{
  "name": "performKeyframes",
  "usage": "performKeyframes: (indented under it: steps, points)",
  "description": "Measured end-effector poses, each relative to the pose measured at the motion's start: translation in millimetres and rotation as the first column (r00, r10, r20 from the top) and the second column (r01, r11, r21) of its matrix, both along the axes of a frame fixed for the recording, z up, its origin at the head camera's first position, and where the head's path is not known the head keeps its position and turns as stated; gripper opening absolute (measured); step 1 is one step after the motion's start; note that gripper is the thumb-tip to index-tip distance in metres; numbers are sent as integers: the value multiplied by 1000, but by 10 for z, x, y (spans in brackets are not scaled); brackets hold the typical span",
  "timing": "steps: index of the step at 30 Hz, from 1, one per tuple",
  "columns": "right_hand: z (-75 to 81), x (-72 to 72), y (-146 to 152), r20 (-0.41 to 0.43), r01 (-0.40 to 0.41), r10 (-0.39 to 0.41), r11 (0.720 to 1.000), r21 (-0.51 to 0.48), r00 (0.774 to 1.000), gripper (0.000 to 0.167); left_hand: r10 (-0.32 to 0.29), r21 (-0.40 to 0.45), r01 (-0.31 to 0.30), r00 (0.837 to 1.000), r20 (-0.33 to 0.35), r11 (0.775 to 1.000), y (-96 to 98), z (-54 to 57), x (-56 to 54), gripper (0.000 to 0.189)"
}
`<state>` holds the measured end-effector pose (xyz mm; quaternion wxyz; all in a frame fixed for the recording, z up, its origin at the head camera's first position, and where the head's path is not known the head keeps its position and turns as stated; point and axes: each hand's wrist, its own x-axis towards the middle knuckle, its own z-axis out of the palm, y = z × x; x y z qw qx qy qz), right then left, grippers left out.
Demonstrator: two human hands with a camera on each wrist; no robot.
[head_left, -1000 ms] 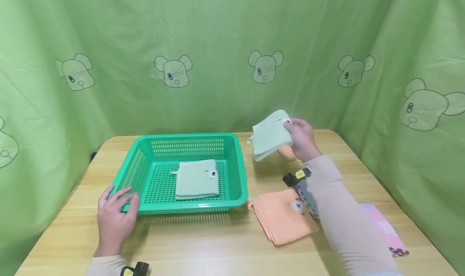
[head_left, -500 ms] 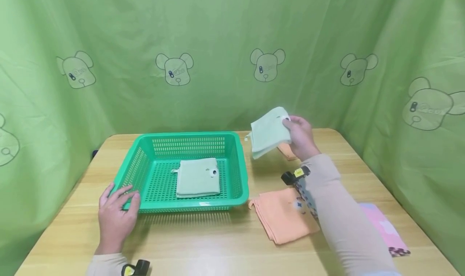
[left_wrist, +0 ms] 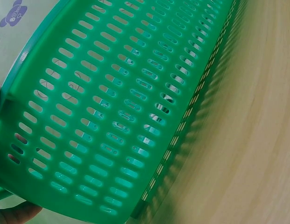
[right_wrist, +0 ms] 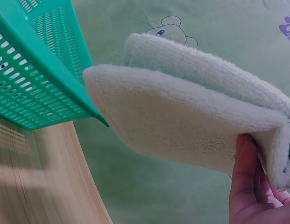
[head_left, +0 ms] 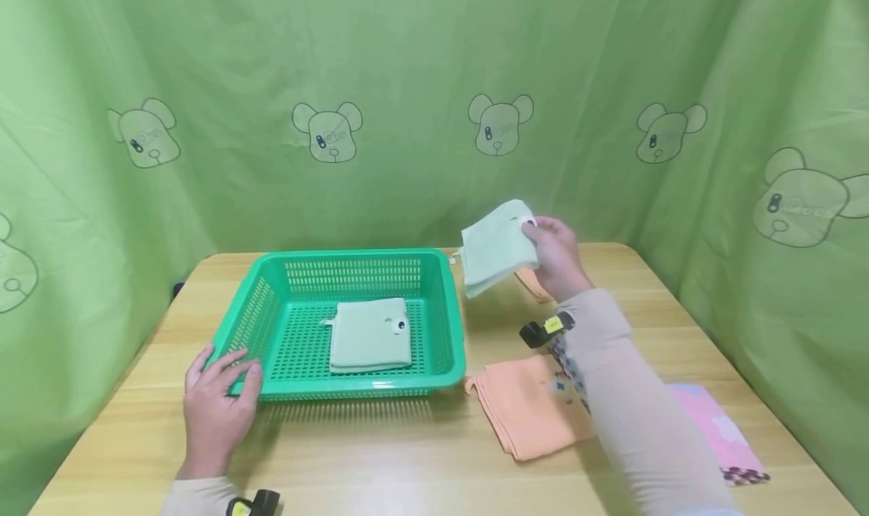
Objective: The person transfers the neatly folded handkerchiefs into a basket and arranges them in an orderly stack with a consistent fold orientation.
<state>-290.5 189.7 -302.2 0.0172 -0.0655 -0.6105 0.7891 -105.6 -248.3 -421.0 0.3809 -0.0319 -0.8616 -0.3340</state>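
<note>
Curtain [head_left: 407, 41] — right hand [head_left: 559, 258] pinches pale cloth [head_left: 495, 250] jutting leftward — left hand [head_left: 219, 414] spread on basket [head_left: 312, 389].

Your held towel [head_left: 495, 248] and basket towel [head_left: 366, 339] are pale mint, your basket [head_left: 326, 388] bright green. You have a blue-marked orange towel [head_left: 523, 414], a pink towel [head_left: 723, 433] patched white, a yellowish wood-grain bench [head_left: 380, 471] and a green curtain [head_left: 407, 56] printed with outlined animal heads.

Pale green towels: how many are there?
2: one towel lies folded in the green basket; the other towel is in the right grip. Another could be hidden by the right sleeve.
</note>
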Motion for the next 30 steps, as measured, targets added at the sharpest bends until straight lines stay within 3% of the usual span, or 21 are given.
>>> performKeyframes:
  steps: [6,16,23,30]
  points:
    - [-32,-6,-31,-6,-19,19,1000,-1,1000,24,-5,-1,5,1000,-17,1000,-14,-17,6,17]
    - [-72,25,-99,14,-51,51,999,-1,999,22,-1,-11,1,1000,11,1000,-16,-27,49,19]
    - [17,3,-83,-15,-46,46,999,-7,999,28,-24,-2,24,1000,-6,1000,20,-1,-75,18]
    - [-25,15,-187,16,-60,60,998,-22,998,24,-10,10,10,1000,11,1000,-16,-16,-17,16]
